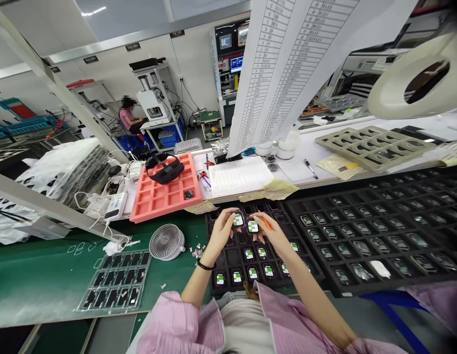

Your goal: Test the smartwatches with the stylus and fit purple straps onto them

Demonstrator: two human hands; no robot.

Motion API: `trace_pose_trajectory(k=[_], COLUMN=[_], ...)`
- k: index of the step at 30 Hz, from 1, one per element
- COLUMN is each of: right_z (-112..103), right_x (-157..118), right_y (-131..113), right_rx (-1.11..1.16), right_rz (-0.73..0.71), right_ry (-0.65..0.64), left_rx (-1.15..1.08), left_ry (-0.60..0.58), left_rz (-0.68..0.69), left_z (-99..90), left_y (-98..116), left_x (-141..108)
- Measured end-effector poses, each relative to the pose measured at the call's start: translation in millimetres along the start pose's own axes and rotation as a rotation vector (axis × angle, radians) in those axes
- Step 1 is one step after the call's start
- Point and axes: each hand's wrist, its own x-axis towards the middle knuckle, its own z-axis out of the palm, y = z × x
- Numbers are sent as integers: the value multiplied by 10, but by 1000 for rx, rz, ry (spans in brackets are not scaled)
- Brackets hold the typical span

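Observation:
My left hand (224,227) is closed on a small square watch module (238,220) with a lit green-and-white screen. My right hand (270,231) is closed on a second lit watch module (253,226), held close beside the first. A thin orange tool (265,221) also sits in the right hand's fingers; its exact kind I cannot make out. Both hands are above a black compartment tray (231,256). Several lit modules, such as a watch module (253,272), lie in the tray's near compartments, and dark ones lie farther back.
Another black tray (346,237) with many modules stands to the right. On the left are a small round fan (167,242), a clear tray of black parts (117,279) and a pink tray (167,196) holding a black headset strap (165,168). Printed sheets (280,73) hang ahead.

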Motion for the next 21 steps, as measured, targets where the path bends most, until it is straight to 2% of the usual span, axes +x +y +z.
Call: trace_pose_trajectory(k=[8,17,21], right_z=[-27,16,37], right_x=[-86,-154,-165], right_y=[-199,-307,-315], right_rx=[33,-1,3], right_rz=[-103,-111,-120], right_ry=[-89,-89,-51], left_rx=[-21,-34,-24], left_ry=[-26,-9,-9], left_rz=[70,125,107], left_z=[91,111,113], left_y=[155,203,229], left_x=[-6,-43,-50])
